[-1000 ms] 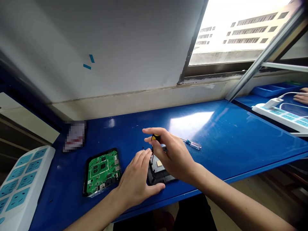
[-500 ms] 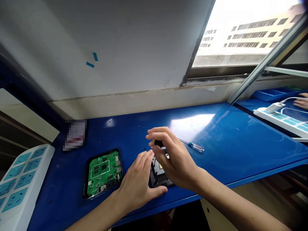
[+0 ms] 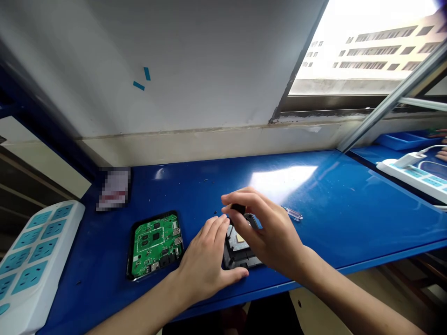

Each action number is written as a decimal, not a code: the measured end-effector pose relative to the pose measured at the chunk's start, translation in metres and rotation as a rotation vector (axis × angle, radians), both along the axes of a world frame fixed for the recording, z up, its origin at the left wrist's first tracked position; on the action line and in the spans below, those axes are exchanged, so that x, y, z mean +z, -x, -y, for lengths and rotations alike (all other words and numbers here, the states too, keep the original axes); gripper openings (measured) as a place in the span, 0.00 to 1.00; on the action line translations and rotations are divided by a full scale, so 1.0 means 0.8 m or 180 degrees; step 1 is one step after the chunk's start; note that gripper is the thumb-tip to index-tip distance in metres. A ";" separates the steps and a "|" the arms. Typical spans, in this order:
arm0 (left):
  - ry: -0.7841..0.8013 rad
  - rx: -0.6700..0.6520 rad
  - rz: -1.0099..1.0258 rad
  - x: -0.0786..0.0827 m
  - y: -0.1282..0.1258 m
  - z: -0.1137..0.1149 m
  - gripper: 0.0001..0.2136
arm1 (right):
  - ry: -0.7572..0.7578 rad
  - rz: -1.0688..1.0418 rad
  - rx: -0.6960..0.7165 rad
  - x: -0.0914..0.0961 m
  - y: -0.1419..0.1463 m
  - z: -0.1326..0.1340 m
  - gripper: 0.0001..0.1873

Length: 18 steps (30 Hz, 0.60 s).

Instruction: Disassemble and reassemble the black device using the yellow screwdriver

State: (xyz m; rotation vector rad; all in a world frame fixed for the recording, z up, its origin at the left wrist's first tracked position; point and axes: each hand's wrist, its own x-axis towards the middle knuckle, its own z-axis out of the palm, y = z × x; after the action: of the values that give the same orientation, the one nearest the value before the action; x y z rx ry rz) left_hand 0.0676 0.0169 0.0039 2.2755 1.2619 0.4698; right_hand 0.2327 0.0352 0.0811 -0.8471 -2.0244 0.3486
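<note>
My left hand [image 3: 206,260] lies flat on the blue bench [image 3: 335,195], its fingers and thumb bracing the left and front sides of a small black device case [image 3: 240,249]. My right hand [image 3: 268,232] hovers over the same case, fingers curled round a small screwdriver with a black handle [image 3: 238,209] held upright above it. Inside the case a grey plate with a small tan pad shows. The screwdriver's tip is hidden by my fingers.
A green circuit board in a black tray [image 3: 155,244] lies left of my hands. A clear-handled screwdriver [image 3: 292,213] lies behind my right hand. White power strips sit at the far left [image 3: 31,260] and far right [image 3: 415,174], where another person's hand [image 3: 442,153] shows.
My right hand has lowered over the case, and the yellow top of the screwdriver is now covered by my fingers. The view has shifted slightly to the left. My left hand stays put.
</note>
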 end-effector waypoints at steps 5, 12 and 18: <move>-0.0083 0.0033 0.0075 -0.001 -0.001 0.001 0.40 | 0.0095 0.0055 -0.0078 0.001 -0.003 0.002 0.14; -0.0036 -0.0002 -0.0010 0.001 0.000 0.001 0.45 | 0.0257 -0.0005 -0.0065 -0.004 -0.004 0.004 0.17; -0.0049 -0.0001 -0.0006 0.000 0.001 0.000 0.40 | -0.0202 0.0119 -0.0210 0.000 -0.002 0.005 0.09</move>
State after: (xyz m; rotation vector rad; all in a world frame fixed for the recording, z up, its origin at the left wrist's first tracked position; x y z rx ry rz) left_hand 0.0671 0.0168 0.0038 2.2892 1.2631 0.4787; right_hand 0.2345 0.0311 0.0810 -0.8845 -2.0260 0.2319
